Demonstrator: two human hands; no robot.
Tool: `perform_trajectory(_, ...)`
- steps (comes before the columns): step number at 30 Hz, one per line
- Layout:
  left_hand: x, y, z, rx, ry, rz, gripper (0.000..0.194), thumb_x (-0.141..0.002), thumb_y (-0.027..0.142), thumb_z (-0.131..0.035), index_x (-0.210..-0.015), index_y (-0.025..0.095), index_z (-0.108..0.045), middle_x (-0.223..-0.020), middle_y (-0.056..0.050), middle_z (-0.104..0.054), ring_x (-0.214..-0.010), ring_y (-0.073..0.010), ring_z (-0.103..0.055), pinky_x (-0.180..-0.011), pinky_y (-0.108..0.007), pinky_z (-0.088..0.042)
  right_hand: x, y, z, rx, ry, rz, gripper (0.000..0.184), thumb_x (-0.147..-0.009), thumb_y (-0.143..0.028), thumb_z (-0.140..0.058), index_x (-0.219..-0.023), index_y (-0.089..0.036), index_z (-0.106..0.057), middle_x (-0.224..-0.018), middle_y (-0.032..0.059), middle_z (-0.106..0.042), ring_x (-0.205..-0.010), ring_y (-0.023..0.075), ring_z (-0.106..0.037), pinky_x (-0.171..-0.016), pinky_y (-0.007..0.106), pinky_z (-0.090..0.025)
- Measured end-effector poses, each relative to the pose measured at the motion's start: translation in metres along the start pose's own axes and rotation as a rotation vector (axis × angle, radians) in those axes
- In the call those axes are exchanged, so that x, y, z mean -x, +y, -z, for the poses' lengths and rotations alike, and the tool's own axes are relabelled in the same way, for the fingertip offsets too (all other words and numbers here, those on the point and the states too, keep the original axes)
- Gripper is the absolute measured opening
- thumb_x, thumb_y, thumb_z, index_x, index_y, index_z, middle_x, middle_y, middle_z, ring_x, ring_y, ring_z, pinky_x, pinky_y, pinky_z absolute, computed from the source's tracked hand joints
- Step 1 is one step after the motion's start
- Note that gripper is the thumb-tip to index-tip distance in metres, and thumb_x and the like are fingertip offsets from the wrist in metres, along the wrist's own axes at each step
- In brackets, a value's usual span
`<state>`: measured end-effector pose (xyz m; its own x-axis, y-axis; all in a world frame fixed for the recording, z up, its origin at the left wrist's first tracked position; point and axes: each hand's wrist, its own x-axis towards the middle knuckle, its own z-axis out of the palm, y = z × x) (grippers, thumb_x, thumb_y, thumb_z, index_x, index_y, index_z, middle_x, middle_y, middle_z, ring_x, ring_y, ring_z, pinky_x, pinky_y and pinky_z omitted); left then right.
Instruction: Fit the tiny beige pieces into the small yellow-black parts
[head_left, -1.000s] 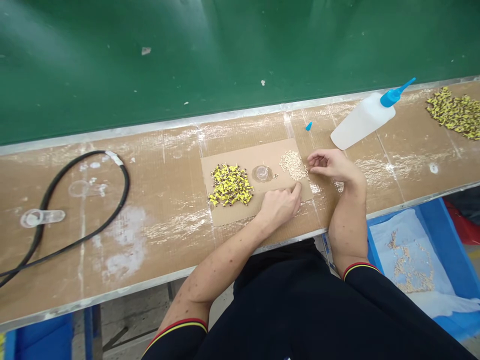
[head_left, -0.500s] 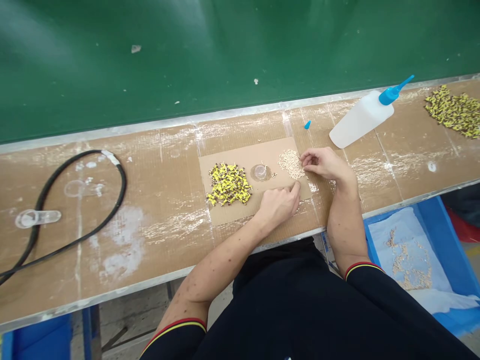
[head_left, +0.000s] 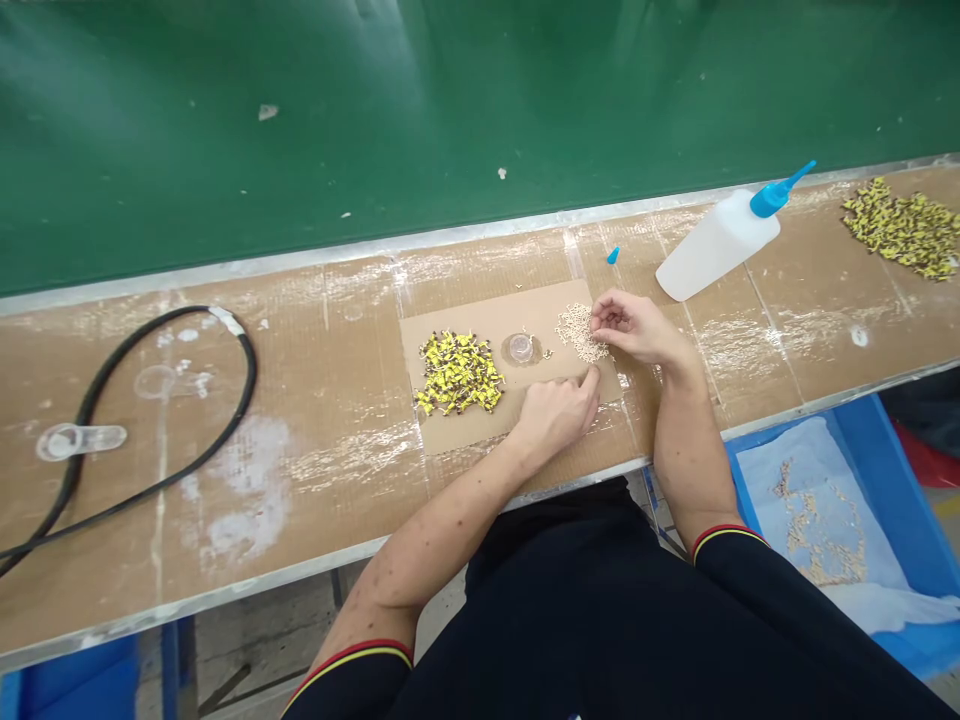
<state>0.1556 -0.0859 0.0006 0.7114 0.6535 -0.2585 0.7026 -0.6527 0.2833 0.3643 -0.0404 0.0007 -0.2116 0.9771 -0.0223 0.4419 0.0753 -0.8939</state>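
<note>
A cardboard sheet (head_left: 480, 305) lies on the bench with a heap of yellow-and-black small parts (head_left: 457, 373), a small clear round dish (head_left: 520, 348) and a heap of tiny beige pieces (head_left: 576, 330). My right hand (head_left: 634, 328) rests at the right side of the beige heap, its fingertips curled into a pinch over the pieces. My left hand (head_left: 559, 408) lies on the sheet's near right part as a loose fist, with the forefinger stretched toward the beige heap. What either hand holds is too small to make out.
A white squeeze bottle with a blue nozzle (head_left: 721, 243) lies on its side at the back right, a blue cap (head_left: 613, 255) near it. Another yellow-and-black heap (head_left: 904, 227) is far right. A black cable loop (head_left: 142, 420) lies left. A blue bin (head_left: 832, 510) sits below right.
My right hand has slid left from beside the beige heap onto its edge and its fingers have closed into a pinch. My left hand has stayed in place.
</note>
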Motion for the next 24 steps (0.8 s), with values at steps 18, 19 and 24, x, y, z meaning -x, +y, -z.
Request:
perform_trajectory(18,0.001,0.001,0.002,0.017,0.004,0.004,0.046,-0.109,0.032,-0.030,-0.146,0.017,-0.052,-0.100,-0.016,-0.080,-0.095,-0.0327,-0.080,-0.071,-0.036,-0.056,0.004,0.010,0.014,0.181,-0.044,-0.155,0.019,-0.075,-0.020,-0.072,-0.094,-0.020,-0.074,-0.084,0.0045,-0.078,-0.074,0.0188,-0.069,-0.077,0.038,-0.058)
perform_trajectory(19,0.001,0.001,0.002,0.017,0.008,0.006,0.046,-0.109,0.032,-0.030,-0.145,0.017,-0.053,-0.100,-0.016,-0.080,-0.094,-0.0324,-0.080,-0.070,-0.036,-0.056,0.003,0.009,0.014,0.198,-0.041,-0.162,0.019,-0.075,-0.019,-0.071,-0.094,-0.020,-0.074,-0.083,0.0044,-0.078,-0.074,0.0187,-0.070,-0.077,0.038,-0.057)
perform_trajectory(24,0.000,0.000,-0.001,0.012,0.029,0.000,0.047,-0.108,0.032,-0.032,-0.149,0.017,-0.050,-0.100,-0.016,-0.080,-0.094,-0.0321,-0.080,-0.070,-0.036,-0.056,0.002,0.005,0.012,0.248,-0.033,-0.164,0.017,-0.077,-0.017,-0.068,-0.094,-0.020,-0.071,-0.082,0.0041,-0.078,-0.075,0.0189,-0.071,-0.077,0.036,-0.055)
